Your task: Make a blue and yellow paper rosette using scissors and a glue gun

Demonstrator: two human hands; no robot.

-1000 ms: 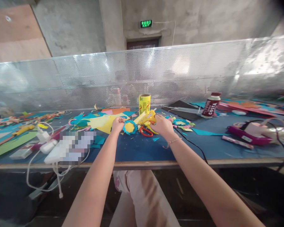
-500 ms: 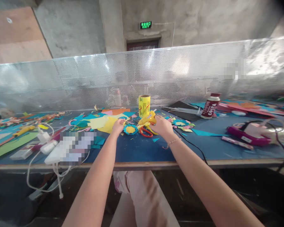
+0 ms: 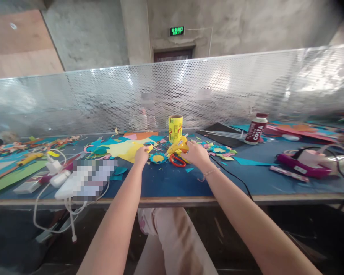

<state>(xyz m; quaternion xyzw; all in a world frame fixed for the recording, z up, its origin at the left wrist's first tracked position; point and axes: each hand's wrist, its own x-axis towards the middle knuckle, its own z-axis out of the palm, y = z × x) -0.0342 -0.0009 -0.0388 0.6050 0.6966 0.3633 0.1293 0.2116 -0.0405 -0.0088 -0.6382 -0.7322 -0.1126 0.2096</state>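
Observation:
My right hand is wrapped round a yellow hot glue gun, its nose pointing left. Left of it, my left hand is closed in a pinch on a small piece of yellow paper. Between the two hands lies a blue paper flower with a yellow centre, flat on the table. Red-handled scissors rest just below the glue gun, their blades hidden among yellow scraps. Yellow paper sheets spread out beyond my left hand.
A yellow tape roll stands upright behind the glue gun. To the right are a dark red bottle and a purple case. A white power bank with cables sits near the front edge at left. A perforated metal screen borders the back.
My left hand has shifted slightly left and down, and the yellow paper piece now shows at its fingertips. The glue gun in my right hand has barely moved.

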